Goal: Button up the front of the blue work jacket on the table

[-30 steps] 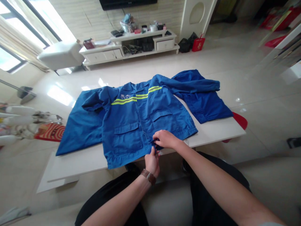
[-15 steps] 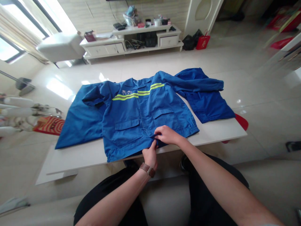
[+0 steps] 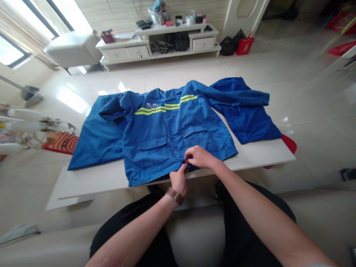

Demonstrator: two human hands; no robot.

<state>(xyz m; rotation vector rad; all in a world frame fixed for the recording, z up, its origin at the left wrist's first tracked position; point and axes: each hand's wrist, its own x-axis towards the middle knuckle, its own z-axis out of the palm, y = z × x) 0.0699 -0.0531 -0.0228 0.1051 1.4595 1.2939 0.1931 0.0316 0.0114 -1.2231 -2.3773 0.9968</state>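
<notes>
A blue work jacket (image 3: 150, 128) with yellow-and-grey reflective stripes lies front side up on a white table (image 3: 91, 185), its collar away from me. My left hand (image 3: 178, 180), with a brown-strapped watch on the wrist, pinches the bottom hem at the middle of the front. Close beside it, my right hand (image 3: 198, 156) is closed on the same hem, at the lower end of the front opening. Any fastener between the fingertips is too small and hidden to make out.
Folded blue cloth lies on the table at the left (image 3: 97, 133), and a darker blue garment (image 3: 250, 124) lies at the right, partly under a sleeve. A red stool (image 3: 289, 144) shows past the right edge. A white TV cabinet (image 3: 125, 53) stands across the floor.
The view has shifted slightly, so everything sits a little higher and further right. Both hands stay at the jacket's front hem with nearly the same grip.
</notes>
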